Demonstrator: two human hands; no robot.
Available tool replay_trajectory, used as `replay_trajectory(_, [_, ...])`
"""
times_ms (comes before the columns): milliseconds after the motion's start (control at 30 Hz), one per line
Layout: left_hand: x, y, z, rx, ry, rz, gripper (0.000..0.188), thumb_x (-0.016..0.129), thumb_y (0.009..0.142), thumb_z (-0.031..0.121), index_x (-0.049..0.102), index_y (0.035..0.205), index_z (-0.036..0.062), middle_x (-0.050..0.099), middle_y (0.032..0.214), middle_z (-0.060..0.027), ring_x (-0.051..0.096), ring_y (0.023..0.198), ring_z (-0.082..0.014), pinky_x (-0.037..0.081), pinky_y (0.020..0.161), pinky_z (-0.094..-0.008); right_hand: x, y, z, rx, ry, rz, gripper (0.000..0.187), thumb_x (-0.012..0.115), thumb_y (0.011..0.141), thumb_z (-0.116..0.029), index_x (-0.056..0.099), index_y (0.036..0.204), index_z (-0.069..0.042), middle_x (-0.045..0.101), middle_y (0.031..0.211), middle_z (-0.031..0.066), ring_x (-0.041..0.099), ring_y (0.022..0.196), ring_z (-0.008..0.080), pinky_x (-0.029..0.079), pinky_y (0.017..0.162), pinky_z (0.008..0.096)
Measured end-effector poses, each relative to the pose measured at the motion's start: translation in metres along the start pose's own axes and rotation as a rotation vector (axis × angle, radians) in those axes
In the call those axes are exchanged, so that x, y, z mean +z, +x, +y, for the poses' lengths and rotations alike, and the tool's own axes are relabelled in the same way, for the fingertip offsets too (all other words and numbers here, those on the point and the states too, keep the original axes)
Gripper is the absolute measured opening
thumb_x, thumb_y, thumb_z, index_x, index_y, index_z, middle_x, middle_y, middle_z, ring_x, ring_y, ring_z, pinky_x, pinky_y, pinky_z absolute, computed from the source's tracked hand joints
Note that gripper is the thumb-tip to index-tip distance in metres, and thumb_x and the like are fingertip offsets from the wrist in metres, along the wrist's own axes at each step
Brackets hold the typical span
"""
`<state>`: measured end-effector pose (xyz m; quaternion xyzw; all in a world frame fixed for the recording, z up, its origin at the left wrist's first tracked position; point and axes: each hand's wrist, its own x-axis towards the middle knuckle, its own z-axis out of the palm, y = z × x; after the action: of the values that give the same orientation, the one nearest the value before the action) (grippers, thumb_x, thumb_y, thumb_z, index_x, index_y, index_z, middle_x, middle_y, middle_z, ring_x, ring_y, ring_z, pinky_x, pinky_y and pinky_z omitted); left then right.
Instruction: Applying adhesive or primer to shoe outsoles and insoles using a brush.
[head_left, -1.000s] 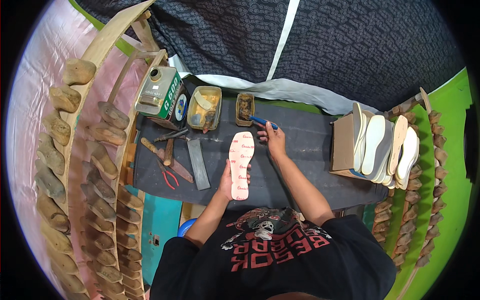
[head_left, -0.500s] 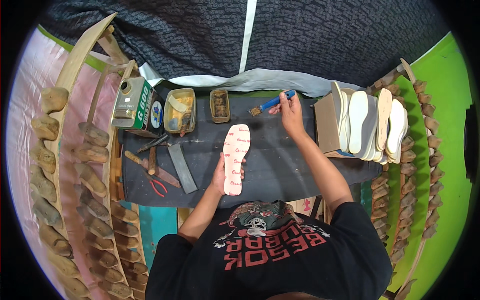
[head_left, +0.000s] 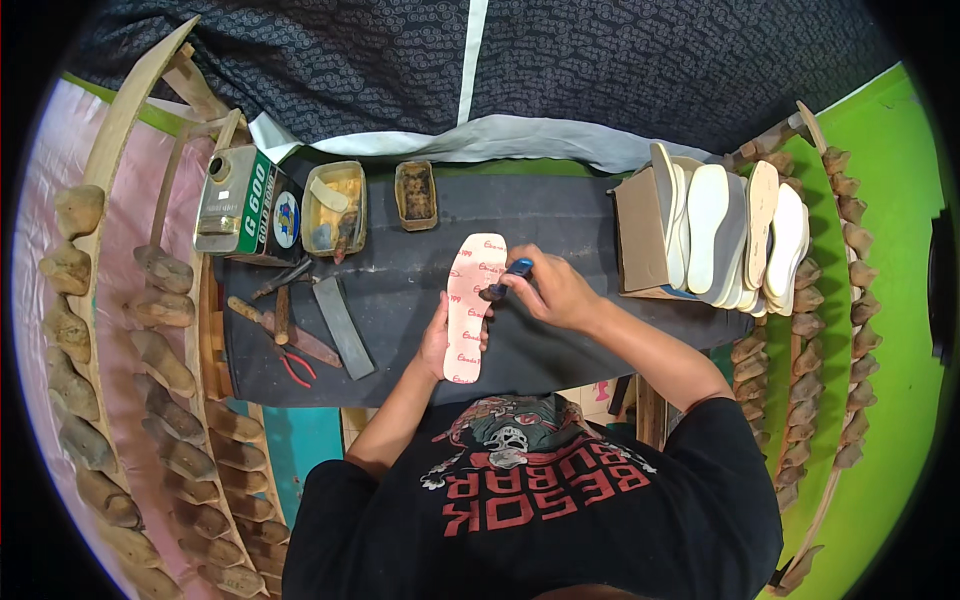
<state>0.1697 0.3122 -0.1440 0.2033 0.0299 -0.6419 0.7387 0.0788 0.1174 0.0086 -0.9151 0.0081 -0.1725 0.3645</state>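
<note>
A pale pink insole [head_left: 468,325] with red print stands out over the dark table. My left hand [head_left: 436,340] grips it near the heel end, thumb on one edge and fingertips showing at the other. In my right hand [head_left: 556,289] is a brush with a blue handle [head_left: 518,270]. Its dark bristles [head_left: 491,293] meet the insole at the right edge, around the middle of its length. Past the insole's toe end sits a small tub [head_left: 416,196] with dark brown residue inside.
At the back left are a metal can [head_left: 240,205] and a yellowish tub [head_left: 334,210]. Pliers [head_left: 290,365], a hammer [head_left: 282,312] and a grey sharpening stone [head_left: 343,328] lie at the left. A cardboard box [head_left: 640,235] of insoles stands right. Racks of wooden shoe lasts [head_left: 100,390] flank the table.
My right hand has brought the brush from the back of the table down and left onto the insole. The insole now tilts slightly more. The whole view has shifted a little.
</note>
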Motion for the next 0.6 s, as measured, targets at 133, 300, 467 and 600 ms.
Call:
replay_trajectory(133, [-0.002, 0.000, -0.008, -0.043, -0.027, -0.068, 0.071, 0.029, 0.102, 0.065, 0.056, 0.131, 0.0053, 0.065, 0.103, -0.0106, 0.066, 0.076, -0.0197, 0.058, 0.066, -0.0349, -0.014, 0.007, 0.013, -0.033, -0.089, 0.038, 0.024, 0.066, 0.096, -0.016, 0.051, 0.109, -0.003, 0.065, 0.086, 0.0205, 0.066, 0.079, 0.0420, 0.051, 0.068, 0.0451])
replay_trajectory(300, [0.013, 0.009, -0.011, -0.050, -0.011, -0.102, 0.073, 0.029, 0.101, 0.066, 0.052, 0.136, 0.0065, 0.063, 0.107, -0.0103, 0.066, 0.078, -0.0197, 0.057, 0.065, -0.0349, -0.045, 0.015, 0.025, 0.110, -0.002, 0.137, 0.022, 0.063, 0.098, -0.011, 0.049, 0.110, -0.001, 0.067, 0.082, 0.0169, 0.069, 0.071, 0.0338, 0.051, 0.061, 0.0379])
replay_trajectory(467, [0.024, 0.023, -0.018, -0.055, 0.024, -0.117, 0.072, 0.028, 0.102, 0.065, 0.052, 0.135, 0.0063, 0.063, 0.108, -0.0108, 0.067, 0.078, -0.0193, 0.058, 0.066, -0.0348, -0.045, -0.034, 0.017, 0.020, -0.091, 0.046, 0.027, 0.067, 0.094, -0.010, 0.051, 0.114, -0.001, 0.065, 0.096, 0.0171, 0.067, 0.078, 0.0347, 0.053, 0.070, 0.0387])
replay_trajectory(600, [0.033, 0.030, -0.030, -0.067, 0.041, -0.120, 0.073, 0.027, 0.102, 0.066, 0.052, 0.135, 0.0055, 0.064, 0.108, -0.0109, 0.067, 0.079, -0.0195, 0.059, 0.067, -0.0351, -0.061, -0.039, 0.025, -0.063, -0.098, 0.148, 0.026, 0.067, 0.095, -0.011, 0.051, 0.112, -0.001, 0.066, 0.089, 0.0158, 0.067, 0.075, 0.0345, 0.052, 0.067, 0.0391])
